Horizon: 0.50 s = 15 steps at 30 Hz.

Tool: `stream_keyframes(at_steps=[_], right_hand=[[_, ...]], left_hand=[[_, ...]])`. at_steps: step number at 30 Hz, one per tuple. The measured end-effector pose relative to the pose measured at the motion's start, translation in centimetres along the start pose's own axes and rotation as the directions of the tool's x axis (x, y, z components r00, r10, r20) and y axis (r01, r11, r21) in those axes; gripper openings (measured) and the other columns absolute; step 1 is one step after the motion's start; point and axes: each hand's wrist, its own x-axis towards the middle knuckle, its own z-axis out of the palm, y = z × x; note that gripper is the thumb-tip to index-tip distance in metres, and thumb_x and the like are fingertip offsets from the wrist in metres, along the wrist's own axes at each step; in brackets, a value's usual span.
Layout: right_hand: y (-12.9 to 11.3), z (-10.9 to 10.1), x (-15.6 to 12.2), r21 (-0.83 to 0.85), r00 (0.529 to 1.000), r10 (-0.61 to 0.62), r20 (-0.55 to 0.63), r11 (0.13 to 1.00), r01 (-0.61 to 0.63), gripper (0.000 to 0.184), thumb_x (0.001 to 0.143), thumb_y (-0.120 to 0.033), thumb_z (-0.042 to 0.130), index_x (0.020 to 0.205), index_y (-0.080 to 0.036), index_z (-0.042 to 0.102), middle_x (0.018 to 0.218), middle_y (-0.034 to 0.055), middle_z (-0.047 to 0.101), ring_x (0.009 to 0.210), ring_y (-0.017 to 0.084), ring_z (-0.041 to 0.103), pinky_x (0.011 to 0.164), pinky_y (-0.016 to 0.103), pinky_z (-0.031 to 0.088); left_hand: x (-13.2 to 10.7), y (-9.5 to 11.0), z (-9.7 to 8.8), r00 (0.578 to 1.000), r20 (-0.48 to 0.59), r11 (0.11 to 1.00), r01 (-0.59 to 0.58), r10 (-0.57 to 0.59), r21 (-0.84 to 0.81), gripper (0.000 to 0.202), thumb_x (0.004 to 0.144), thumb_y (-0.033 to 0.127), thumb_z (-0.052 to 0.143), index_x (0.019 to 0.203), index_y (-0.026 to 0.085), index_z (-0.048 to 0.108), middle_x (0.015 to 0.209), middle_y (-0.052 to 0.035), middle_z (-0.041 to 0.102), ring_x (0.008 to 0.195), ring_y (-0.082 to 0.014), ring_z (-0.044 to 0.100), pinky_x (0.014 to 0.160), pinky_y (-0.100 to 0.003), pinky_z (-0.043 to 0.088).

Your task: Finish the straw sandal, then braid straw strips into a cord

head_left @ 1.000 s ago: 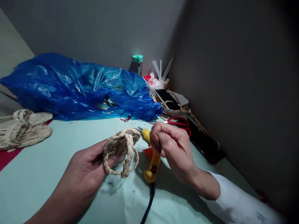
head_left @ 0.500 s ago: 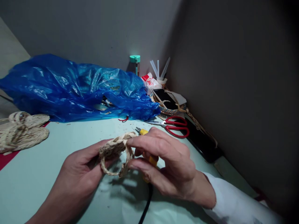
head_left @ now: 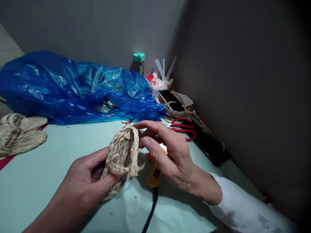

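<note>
My left hand (head_left: 89, 178) grips a small woven straw slipper (head_left: 119, 152), its thumb in front near the braided strap and its fingers behind. The slipper is tilted up, with its braided sole and a loop of braid on the right side showing. My right hand (head_left: 167, 153) is at the slipper's upper right edge, fingers bent and apart, the index fingertip at the top rim. I cannot tell whether that fingertip presses on it. Under the right hand lies a yellow glue gun (head_left: 153, 178) with a black cord, partly hidden.
Behind lies a large blue plastic bag (head_left: 73, 94). At left is a pair of woven slippers (head_left: 24, 136). To the right are red-handled scissors (head_left: 183, 123), a dark flat panel (head_left: 209, 147), a phone (head_left: 171, 98) and a cup (head_left: 167, 83) with translucent sticks.
The slipper has turned so its sole faces me more and stands taller. My right thumb and index finger have come off the braid loop and moved up to the top edge.
</note>
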Motion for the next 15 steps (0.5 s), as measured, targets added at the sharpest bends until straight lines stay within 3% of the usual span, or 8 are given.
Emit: stream_keyframes(at_steps=[3,7,11,15], right_hand=[[0.2,0.1,-0.2,-0.007,1.000,0.019,-0.011,1.000,-0.019,0.022,0.096,-0.018,0.048,0.117,-0.019,0.055,0.106,0.0061,0.067,0.089,0.015,0.066,0.082,0.030,0.055],[0.3,0.1,-0.2,-0.034,0.998,0.016,-0.063,0.999,-0.018,0.020,0.094,-0.015,0.046,0.111,-0.016,0.055,0.094,0.0050,0.065,0.078,0.013,0.062,0.073,0.027,0.053],[0.2,0.0,0.0,-0.049,0.998,-0.017,-0.054,0.999,0.015,0.015,0.087,-0.010,0.044,0.093,-0.014,0.057,0.083,0.0039,0.062,0.074,0.013,0.059,0.068,0.026,0.049],[0.3,0.2,0.0,-0.037,0.998,0.009,-0.064,0.999,-0.012,0.013,0.083,-0.010,0.049,0.091,-0.015,0.057,0.084,0.0042,0.062,0.073,0.014,0.057,0.062,0.027,0.048]], left_hand=[[-0.1,-0.5,-0.3,0.996,0.051,0.992,0.076,-0.071,-0.102,0.053,0.073,0.018,0.070,0.123,0.033,0.065,0.115,0.0019,0.072,0.083,-0.0183,0.067,0.063,-0.021,0.053],[-0.1,-0.1,-0.4,0.990,0.068,0.958,0.136,-0.123,-0.253,0.051,0.078,0.028,0.071,0.128,0.029,0.061,0.110,-0.0026,0.073,0.089,-0.0218,0.068,0.073,-0.027,0.054],[0.3,0.7,-0.2,0.990,0.098,0.944,0.131,-0.106,-0.302,0.053,0.077,0.033,0.074,0.128,0.024,0.061,0.112,-0.0049,0.073,0.094,-0.0217,0.067,0.076,-0.026,0.053],[0.7,0.5,-0.2,0.982,0.165,0.939,0.139,-0.090,-0.313,0.055,0.079,0.033,0.073,0.131,0.025,0.058,0.116,-0.0045,0.072,0.095,-0.0198,0.066,0.080,-0.025,0.052]])
